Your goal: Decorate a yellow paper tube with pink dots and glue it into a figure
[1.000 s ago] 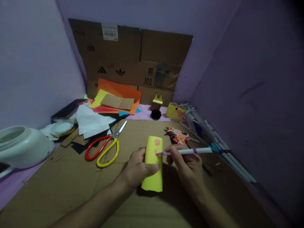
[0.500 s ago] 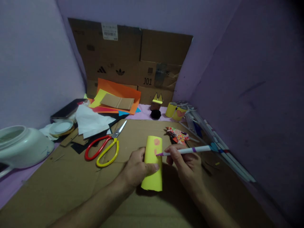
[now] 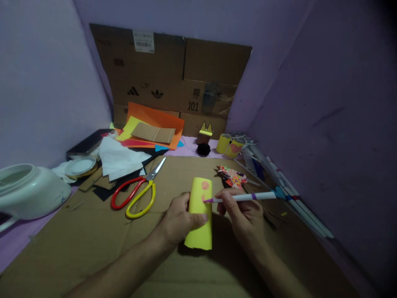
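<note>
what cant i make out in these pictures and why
- Left hand: head view, its fingers behind the yellow tube are hidden by it.
- White marker: head view, part of its barrel is covered by the right hand.
- White pot: head view, cut off by the left edge.
- White label: head view, print too small and blurred.

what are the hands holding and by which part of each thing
The left hand holds the yellow roll around mid-length, thumb across its front; the right hand holds the white marker near its purple tip.
</note>
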Tool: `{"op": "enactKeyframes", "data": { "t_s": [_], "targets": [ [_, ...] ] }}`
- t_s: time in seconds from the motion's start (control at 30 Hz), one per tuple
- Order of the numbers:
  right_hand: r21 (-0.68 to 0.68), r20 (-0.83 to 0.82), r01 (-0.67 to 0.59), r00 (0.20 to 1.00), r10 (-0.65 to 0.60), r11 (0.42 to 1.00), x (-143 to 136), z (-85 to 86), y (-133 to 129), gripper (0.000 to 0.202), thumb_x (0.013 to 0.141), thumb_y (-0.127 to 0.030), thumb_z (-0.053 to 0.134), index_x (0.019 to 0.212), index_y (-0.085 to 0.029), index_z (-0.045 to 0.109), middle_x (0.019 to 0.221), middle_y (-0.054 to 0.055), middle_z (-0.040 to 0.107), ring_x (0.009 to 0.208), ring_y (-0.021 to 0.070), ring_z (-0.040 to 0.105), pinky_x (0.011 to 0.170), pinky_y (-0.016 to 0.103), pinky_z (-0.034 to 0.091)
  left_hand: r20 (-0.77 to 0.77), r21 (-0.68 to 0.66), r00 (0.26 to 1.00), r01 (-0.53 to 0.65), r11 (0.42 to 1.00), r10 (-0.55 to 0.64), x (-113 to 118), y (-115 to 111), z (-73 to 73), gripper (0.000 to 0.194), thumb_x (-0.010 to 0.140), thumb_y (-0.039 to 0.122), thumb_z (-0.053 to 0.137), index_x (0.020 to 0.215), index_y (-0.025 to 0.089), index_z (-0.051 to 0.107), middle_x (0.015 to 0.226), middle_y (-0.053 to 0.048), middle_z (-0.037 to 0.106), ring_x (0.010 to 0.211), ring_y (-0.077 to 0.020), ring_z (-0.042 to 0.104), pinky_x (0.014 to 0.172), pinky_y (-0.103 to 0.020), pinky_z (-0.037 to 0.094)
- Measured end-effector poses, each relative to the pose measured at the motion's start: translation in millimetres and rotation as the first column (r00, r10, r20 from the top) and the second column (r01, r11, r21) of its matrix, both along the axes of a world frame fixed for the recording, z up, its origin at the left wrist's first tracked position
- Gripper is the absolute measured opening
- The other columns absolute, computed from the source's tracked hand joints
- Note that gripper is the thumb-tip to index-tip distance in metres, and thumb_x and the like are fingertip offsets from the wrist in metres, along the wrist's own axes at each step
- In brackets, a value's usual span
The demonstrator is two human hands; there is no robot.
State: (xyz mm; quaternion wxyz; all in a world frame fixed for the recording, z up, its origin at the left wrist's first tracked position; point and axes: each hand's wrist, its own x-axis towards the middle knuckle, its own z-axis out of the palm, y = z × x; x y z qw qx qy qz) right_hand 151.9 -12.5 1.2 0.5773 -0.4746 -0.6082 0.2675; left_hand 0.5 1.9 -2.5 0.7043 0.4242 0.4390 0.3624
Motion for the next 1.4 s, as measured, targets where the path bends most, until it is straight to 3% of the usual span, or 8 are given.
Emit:
{"op": "enactKeyframes", "data": {
  "t_s": [0.4, 0.57, 1.4],
  "targets": [
    [-0.007, -0.009, 0.046, 0.999, -0.046, 0.999, -0.6, 0.7, 1.2, 0.028, 0.087, -0.033, 0.053, 0.067, -0.017, 0.063, 0.047, -0.002, 0.055, 0.043, 0.0121, 0.051, 0.042, 0.023, 0.039, -0.003, -0.005, 1.000, -0.016, 1.000, 0.016, 0.0, -0.2, -1.0, 0.045, 0.049, 0.020, 0.071, 0.092, 0.011, 0.060, 0.077, -0.005, 0.064, 0.063, -0.0158, 0.055, 0.055, -0.026, 0.045],
    [-0.019, 0.016, 0.011, 1.000, -0.011, 1.000, -0.2, 1.1, 1.2, 0.031, 0.088, -0.033, 0.052, 0.065, -0.017, 0.064, 0.045, -0.002, 0.054, 0.041, 0.0115, 0.050, 0.041, 0.023, 0.037, 0.016, 0.005, 1.000, -0.005, 1.000, 0.005, -0.4, -0.3, -1.5, 0.045, 0.050, 0.022, 0.071, 0.092, 0.010, 0.060, 0.078, -0.006, 0.064, 0.064, -0.0163, 0.056, 0.056, -0.026, 0.045],
    [0.027, -0.046, 0.055, 0.997, -0.054, 0.998, -3.6, -0.2, 2.3, 0.020, 0.086, -0.030, 0.056, 0.073, -0.018, 0.067, 0.052, -0.001, 0.059, 0.047, 0.0126, 0.055, 0.044, 0.023, 0.044, 0.000, 0.001, 1.000, -0.003, 1.000, 0.003, 0.4, -0.4, -0.1, 0.048, 0.050, 0.021, 0.070, 0.094, 0.009, 0.059, 0.081, -0.007, 0.065, 0.065, -0.0166, 0.056, 0.057, -0.027, 0.045]
  ]
}}
